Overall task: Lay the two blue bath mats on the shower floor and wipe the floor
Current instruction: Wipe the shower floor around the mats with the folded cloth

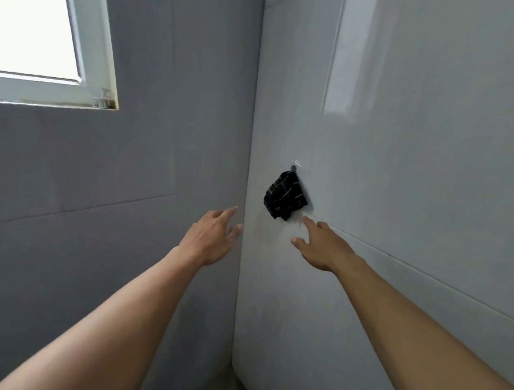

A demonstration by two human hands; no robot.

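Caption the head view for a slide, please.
The left hand and right hand, both open, reach toward a black cloth hanging on a wall hook.

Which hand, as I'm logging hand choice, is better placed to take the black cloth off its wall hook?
Probably the right hand: open, it reaches just under the black cloth, on the same wall. The left hand is farther off, by the corner.

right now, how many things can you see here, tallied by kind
hands: 2, left hand and right hand
cloth: 1, black
hook: 1
window: 1
total: 5
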